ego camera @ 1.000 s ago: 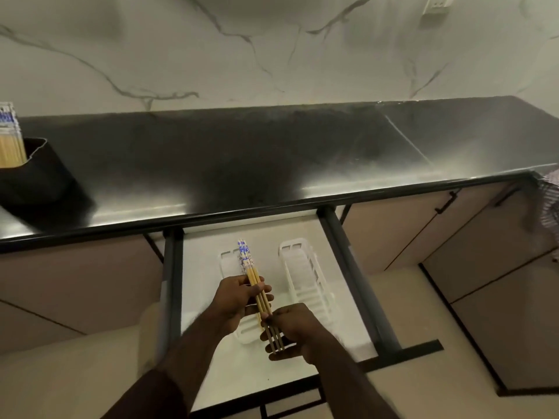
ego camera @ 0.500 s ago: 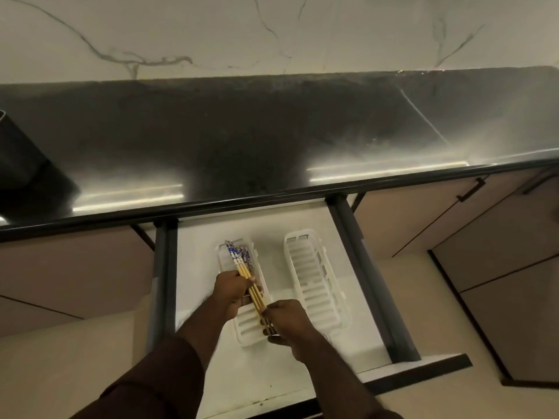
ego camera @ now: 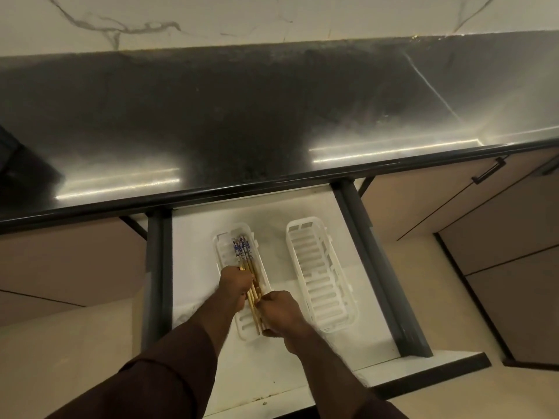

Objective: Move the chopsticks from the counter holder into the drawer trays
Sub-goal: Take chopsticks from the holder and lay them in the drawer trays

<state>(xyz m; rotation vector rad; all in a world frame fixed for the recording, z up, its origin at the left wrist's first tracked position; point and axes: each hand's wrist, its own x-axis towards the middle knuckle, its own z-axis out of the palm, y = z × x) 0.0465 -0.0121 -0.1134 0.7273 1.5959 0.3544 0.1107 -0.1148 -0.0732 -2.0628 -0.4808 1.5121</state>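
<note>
A bundle of wooden chopsticks [ego camera: 245,259] with blue-and-white patterned tops lies lengthwise in the left white slotted tray [ego camera: 223,244] inside the open drawer [ego camera: 193,252]. My left hand [ego camera: 235,283] grips the bundle at its middle. At the near end my right hand [ego camera: 279,313] is closed around the tips. The right white tray [ego camera: 320,276] beside it holds nothing. Only a dark corner of the counter holder [ego camera: 7,149] shows at the far left edge.
A black glossy counter [ego camera: 272,116] runs above the drawer, with a marble wall behind it. Dark metal rails [ego camera: 378,267] flank the drawer. Brown cabinet doors with a black handle [ego camera: 488,170] stand to the right, and beige floor lies below.
Both hands have lowered the chopstick bundle from above the drawer down into the left tray. My view has tilted down, so the counter holder has slid almost out of frame.
</note>
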